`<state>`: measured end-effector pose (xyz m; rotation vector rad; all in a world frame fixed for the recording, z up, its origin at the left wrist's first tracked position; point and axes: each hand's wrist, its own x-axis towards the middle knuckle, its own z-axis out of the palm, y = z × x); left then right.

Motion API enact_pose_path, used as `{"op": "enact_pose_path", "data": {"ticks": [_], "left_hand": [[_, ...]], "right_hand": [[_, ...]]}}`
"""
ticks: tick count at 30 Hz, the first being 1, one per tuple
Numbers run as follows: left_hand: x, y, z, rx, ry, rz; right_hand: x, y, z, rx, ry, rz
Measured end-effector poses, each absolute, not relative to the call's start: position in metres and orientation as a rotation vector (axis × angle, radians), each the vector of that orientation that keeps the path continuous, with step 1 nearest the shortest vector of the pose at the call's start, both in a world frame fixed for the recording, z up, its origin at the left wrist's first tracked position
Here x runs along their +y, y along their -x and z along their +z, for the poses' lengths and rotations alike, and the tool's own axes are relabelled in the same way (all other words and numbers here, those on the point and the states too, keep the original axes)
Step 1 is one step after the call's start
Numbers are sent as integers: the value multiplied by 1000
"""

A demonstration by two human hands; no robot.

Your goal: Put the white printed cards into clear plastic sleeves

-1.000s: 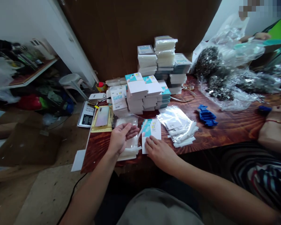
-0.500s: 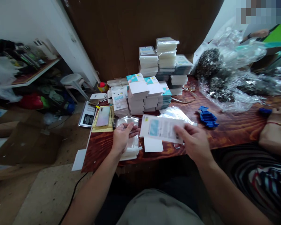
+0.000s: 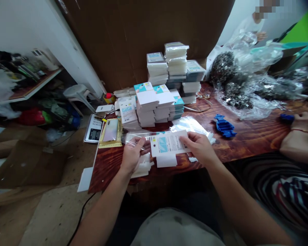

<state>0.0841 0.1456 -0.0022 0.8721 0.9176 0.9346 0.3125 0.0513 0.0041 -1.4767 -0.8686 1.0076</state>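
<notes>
Printed card (image 3: 166,144) hovering near the front edge of the tabletop (image 3: 106,171)

The right hand (image 3: 199,147) is clamping it by one end. Just beside its other end, the left hand (image 3: 132,153) is pinching a clear sleeve (image 3: 143,136). A white card (image 3: 166,161) is lying below.

Glossy reddish-brown wooden table (image 3: 251,138) stands before a tall flat dark-brown panel (image 3: 133,41). Left: round white plastic stool (image 3: 76,90), smooth pale wall (image 3: 17,24), speckled grey-brown floor (image 3: 50,212).
</notes>
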Motion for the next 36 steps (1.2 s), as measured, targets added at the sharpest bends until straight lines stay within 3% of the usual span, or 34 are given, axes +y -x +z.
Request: {"op": "enact_pose_path", "data": {"ticks": [4, 21, 31, 36], "left_hand": [[151, -82, -3, 892, -841, 973], [156, -87, -18, 1013, -793, 1006], [161, -82, -30, 1021, -760, 1041], [163, -81, -29, 945, -768, 1065]], "right_hand": [[47, -328, -4, -781, 1473, 1151], [58, -309, -3, -806, 1515, 1007], [45, -316, 1, -687, 1502, 688], [31, -328, -2, -1389, 1400, 460]]}}
